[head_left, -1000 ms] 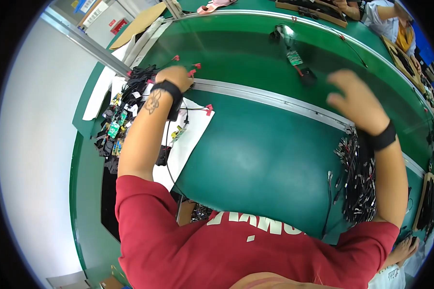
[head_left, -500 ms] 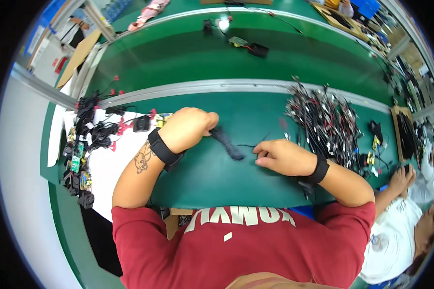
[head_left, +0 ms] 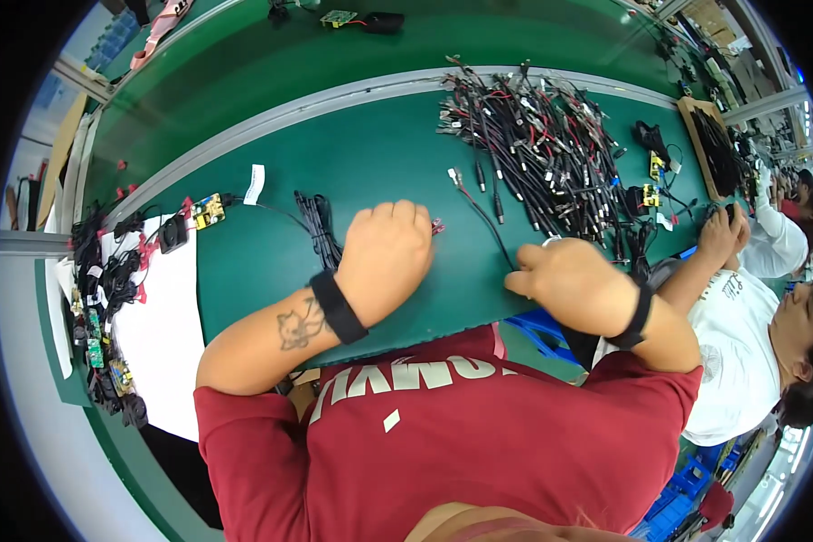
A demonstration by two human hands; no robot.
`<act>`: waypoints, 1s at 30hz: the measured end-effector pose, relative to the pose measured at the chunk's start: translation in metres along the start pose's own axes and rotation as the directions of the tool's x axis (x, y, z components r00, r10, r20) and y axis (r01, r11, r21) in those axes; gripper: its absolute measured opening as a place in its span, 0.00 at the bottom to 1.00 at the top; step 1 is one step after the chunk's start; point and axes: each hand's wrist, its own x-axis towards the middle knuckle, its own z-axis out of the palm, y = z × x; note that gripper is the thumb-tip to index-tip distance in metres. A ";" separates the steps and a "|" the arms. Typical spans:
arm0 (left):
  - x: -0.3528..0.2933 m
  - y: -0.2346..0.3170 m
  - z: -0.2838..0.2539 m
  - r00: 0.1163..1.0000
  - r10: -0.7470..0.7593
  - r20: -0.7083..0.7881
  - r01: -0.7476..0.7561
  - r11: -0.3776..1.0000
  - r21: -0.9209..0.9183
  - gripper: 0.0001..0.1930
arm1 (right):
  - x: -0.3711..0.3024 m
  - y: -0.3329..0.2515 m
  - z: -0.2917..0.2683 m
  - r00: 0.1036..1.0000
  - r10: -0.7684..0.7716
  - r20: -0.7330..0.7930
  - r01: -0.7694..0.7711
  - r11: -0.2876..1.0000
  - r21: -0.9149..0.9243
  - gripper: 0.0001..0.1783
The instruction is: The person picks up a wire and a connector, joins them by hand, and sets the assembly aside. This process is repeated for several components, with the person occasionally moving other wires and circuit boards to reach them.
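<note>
Pinching a black cable, the right hand is apart from the left hand, whose grip I cannot tell.

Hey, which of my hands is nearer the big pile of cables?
Right hand: it lies just below the cable pile; the left hand is farther off, to the pile's lower left.
</note>
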 end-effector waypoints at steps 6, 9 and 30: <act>-0.008 -0.030 0.012 0.996 -0.071 -0.062 0.022 0.812 -0.583 0.08 | 0.012 -0.003 0.021 0.980 0.009 -0.199 -0.041 0.987 -0.154 0.07; -0.023 -0.040 -0.001 0.916 -0.227 0.332 0.363 0.110 -0.925 0.07 | 0.038 -0.004 0.019 0.904 0.150 -0.401 -0.204 0.974 -0.096 0.11; -0.035 -0.060 -0.011 0.911 -0.382 -0.155 0.054 0.482 -0.874 0.16 | 0.151 -0.024 0.015 0.804 0.457 -0.380 0.269 0.292 0.918 0.09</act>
